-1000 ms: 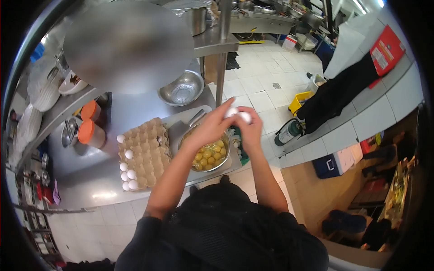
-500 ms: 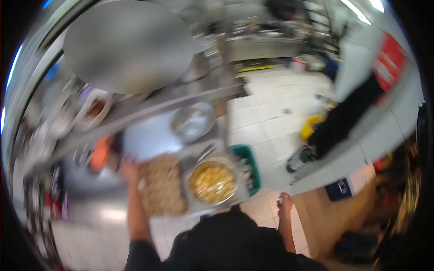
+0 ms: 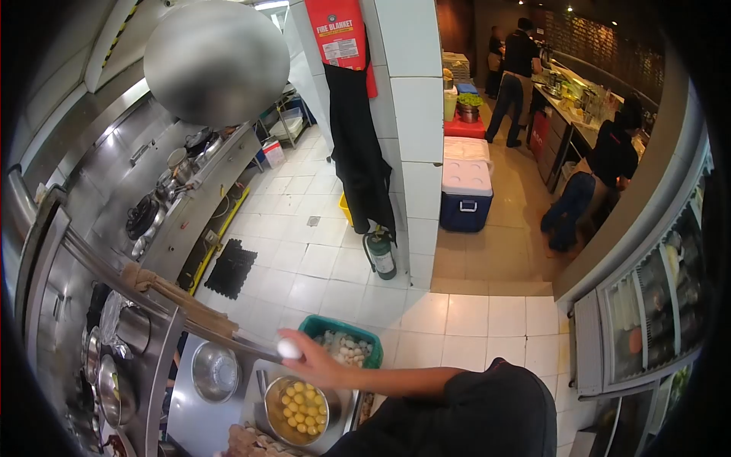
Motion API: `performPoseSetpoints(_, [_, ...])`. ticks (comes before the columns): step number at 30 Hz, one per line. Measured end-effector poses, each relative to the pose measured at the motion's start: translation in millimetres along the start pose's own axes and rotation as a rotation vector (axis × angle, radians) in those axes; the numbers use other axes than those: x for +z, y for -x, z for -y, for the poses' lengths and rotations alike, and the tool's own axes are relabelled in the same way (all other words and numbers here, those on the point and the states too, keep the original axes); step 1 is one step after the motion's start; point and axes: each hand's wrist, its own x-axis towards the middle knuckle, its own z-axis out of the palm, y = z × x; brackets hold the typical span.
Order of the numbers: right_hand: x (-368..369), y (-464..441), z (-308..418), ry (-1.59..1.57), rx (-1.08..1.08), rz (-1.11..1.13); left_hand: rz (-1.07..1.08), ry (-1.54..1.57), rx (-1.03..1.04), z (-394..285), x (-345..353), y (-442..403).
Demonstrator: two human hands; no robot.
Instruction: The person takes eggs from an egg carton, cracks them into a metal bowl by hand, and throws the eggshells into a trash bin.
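A white egg [image 3: 289, 349] is held in the fingers of my right hand [image 3: 318, 367], which reaches leftward above the worktop. Just below the hand stands a metal bowl [image 3: 269, 417] with several yellow egg yolks [image 3: 303, 410] in it. Behind my hand is a green plastic basket [image 3: 371, 337] containing whitish eggshells. A metal utensil handle [image 3: 263, 381] lies left of the yolk bowl. At the bottom edge, part of a brown egg tray [image 3: 253, 443] shows. My left hand is outside the frame.
Another steel bowl [image 3: 215, 372] stands on the left of the worktop. A fire extinguisher [image 3: 381, 254] hangs below a black apron [image 3: 352, 145] at the tiled pillar. A blue cooler [image 3: 464, 202] sits in the passage. Two people [image 3: 519, 57] [image 3: 613, 148] work along the far counter.
The view has swung to the right and sharpened. My right hand has moved from beside my body to above the yolk bowl, with the egg in it. My left hand has left the view.
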Motion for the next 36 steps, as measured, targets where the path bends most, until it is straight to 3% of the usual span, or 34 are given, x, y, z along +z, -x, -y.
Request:
performPoseSetpoints(1, [11.3,4.9,15.7,0.000,-0.004,0.001,0.163,0.205,-0.063,-26.7,23.9,28.1])
performPoseSetpoints(3, [22.7,14.2,31.9,0.127,-0.526,0.036,0.462,0.488,-0.195,-59.6,64.6,74.1])
performPoseSetpoints(4, [24.8,18.6,27.6,0.139,-0.528,0.038,0.578,0.600,-0.247,-72.1,82.0,98.3])
performPoseSetpoints(6, [35.9,29.9,7.7,0.182,-0.580,0.300,0.781,0.577,0.020,-59.7,116.4,113.6])
performPoseSetpoints(7, [39.7,33.0,-3.4,0.184,-0.587,0.306,0.798,0.605,-0.016,-55.2,127.8,117.9])
performPoseSetpoints(9, [44.0,32.7,-15.7,0.557,-0.213,0.601,0.824,0.672,-0.120,-51.5,141.0,121.8])
performPoseSetpoints(10, [44.0,31.7,-15.6,0.557,-0.222,0.596,0.825,0.674,-0.109,-48.3,139.5,120.7])
performPoseSetpoints(12, [40.7,31.9,-13.4,0.324,-0.025,0.459,0.876,0.593,-0.088,-40.3,137.0,119.2])
performPoseSetpoints(13, [43.6,31.8,-25.6,0.321,-0.022,0.445,0.905,0.648,-0.170,-51.4,131.8,122.7])
performPoseSetpoints(15, [48.7,22.3,-49.7,0.132,-0.151,0.188,0.900,0.675,-0.143,-50.9,135.4,121.8])
performPoseSetpoints(16, [46.7,20.3,-54.9,0.130,-0.154,0.181,0.879,0.707,-0.119,-50.6,136.1,120.5])
performPoseSetpoints(18, [41.9,14.9,-57.9,-0.260,0.344,0.221,0.852,0.807,-0.210,-50.3,130.2,115.0])
performPoseSetpoints(19, [36.0,12.9,-51.5,-0.210,0.491,0.257,0.815,0.910,-0.304,-50.9,128.3,113.3])
performPoseSetpoints(23, [40.1,21.3,-71.6,-0.030,0.371,0.404,0.861,0.831,-0.153,-49.1,127.9,111.7])
performPoseSetpoints(25, [49.8,22.8,-95.5,0.088,0.050,0.348,0.863,0.805,-0.170,-49.2,128.5,112.5])
performPoseSetpoints(31, [49.5,15.5,-88.9,0.216,0.279,0.471,0.918,0.664,-0.252,-46.7,121.6,107.0])
performPoseSetpoints(36, [51.9,15.7,-83.0,0.289,0.222,0.432,0.929,0.591,-0.271,-47.2,124.5,98.1])
